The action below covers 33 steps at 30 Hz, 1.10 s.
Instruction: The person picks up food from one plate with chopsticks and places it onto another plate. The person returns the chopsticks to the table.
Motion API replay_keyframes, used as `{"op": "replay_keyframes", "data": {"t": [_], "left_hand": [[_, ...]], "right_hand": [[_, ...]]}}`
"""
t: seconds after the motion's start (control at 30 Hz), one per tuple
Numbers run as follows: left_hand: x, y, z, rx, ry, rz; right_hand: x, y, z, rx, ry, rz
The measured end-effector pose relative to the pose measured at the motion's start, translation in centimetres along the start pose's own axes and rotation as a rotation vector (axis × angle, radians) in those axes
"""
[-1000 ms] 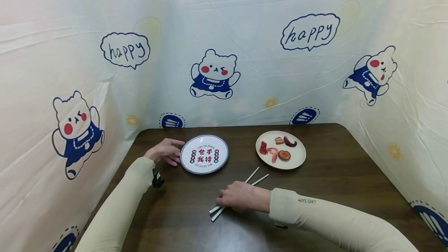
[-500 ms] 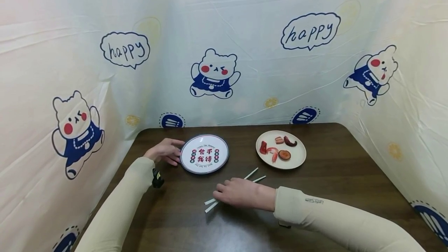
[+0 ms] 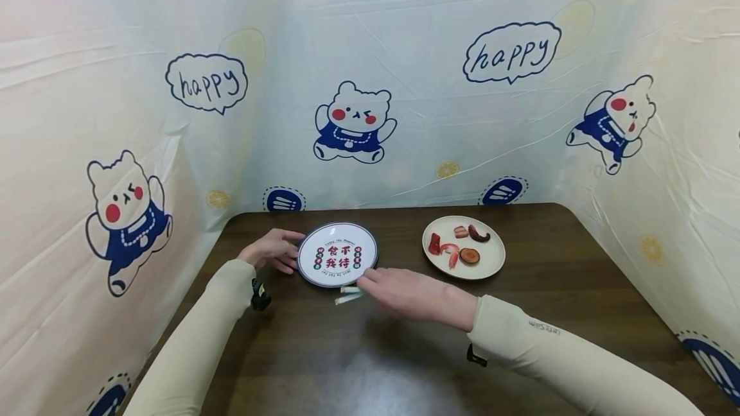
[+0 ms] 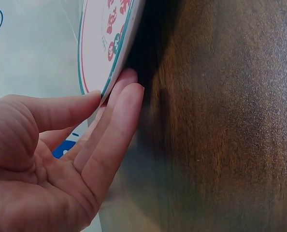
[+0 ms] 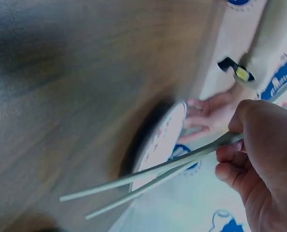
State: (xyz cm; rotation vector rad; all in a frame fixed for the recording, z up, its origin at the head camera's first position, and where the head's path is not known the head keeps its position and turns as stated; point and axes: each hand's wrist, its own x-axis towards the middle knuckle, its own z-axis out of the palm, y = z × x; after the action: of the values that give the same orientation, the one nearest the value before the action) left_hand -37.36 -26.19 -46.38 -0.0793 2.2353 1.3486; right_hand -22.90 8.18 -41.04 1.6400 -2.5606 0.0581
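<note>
At the left of the table, my left hand (image 3: 272, 250) holds the near-left rim of a white plate (image 3: 337, 278) with a dark blue edge and printed red characters. The left wrist view shows the thumb on top of the rim and fingers beneath it. My right hand (image 3: 419, 297) grips a pair of pale green chopsticks (image 5: 134, 181) above the table. One pair of chopstick ends pokes out left of the hand, just below the printed plate. In the right wrist view, the sticks cross near the fingers and spread apart toward their tips.
A cream plate (image 3: 494, 262) stands at the back right, bearing several small food pieces, among them a shrimp (image 3: 452, 255) and a round brown slice (image 3: 469, 255). The brown wooden table (image 3: 555, 287) is enclosed by a cartoon-printed curtain (image 3: 428, 121).
My right hand has lifted the chopsticks and moved toward the back of the table, close to the printed plate. The left hand and both plates stay where they were.
</note>
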Motion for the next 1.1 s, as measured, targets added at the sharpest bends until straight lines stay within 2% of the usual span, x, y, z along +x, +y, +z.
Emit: {"op": "replay_keyframes", "data": {"t": [0.2,0.47,0.57,0.73,0.93,1.1], "left_hand": [[0.0,0.2,0.0,-0.006,-0.004,-0.006],[0.2,0.0,0.1,0.006,-0.001,-0.003],[0.2,0.0,0.2,0.009,0.003,-0.003],[0.2,-0.1,0.2,0.011,0.003,0.000],[0.0,-0.1,0.3,0.008,0.003,0.000],[0.0,0.0,0.2,0.001,0.003,-0.007]], "right_hand": [[-1.0,1.4,-1.2,0.187,0.109,0.103],[-2.1,2.4,-1.3,0.367,0.401,0.217],[-2.5,2.6,-1.3,0.416,0.484,0.279],[-3.0,2.9,-1.7,0.525,0.605,0.331],[-3.8,3.2,-1.4,0.637,0.693,0.391],[-4.4,3.2,-0.3,0.625,0.670,0.424]]}}
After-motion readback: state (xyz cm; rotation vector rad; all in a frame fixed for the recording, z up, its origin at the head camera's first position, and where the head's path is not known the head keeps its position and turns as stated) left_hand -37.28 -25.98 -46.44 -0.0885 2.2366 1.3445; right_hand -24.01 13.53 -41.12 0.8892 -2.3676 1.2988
